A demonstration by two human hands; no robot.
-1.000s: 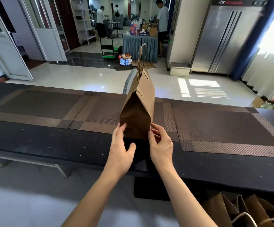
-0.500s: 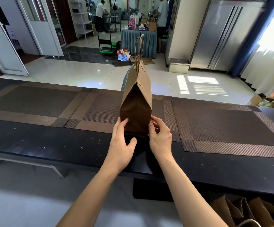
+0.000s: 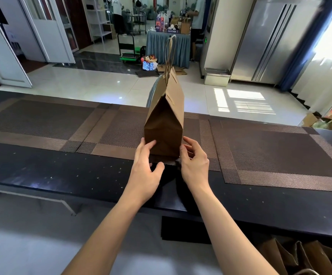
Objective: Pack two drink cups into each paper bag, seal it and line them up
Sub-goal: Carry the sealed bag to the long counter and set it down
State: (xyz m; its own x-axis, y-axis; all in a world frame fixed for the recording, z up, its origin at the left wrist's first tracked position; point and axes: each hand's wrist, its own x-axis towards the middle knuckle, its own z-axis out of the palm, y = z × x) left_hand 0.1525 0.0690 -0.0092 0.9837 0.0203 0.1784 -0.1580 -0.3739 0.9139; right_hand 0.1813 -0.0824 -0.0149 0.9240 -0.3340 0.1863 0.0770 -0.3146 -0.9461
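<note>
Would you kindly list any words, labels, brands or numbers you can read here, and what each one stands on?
None can be read.
Brown paper bag: plain, no print on the sides shown.
Colourful gift bags on the far table: printing too small and blurred.
Green lit sign on the white pillar: too small to make out.
</note>
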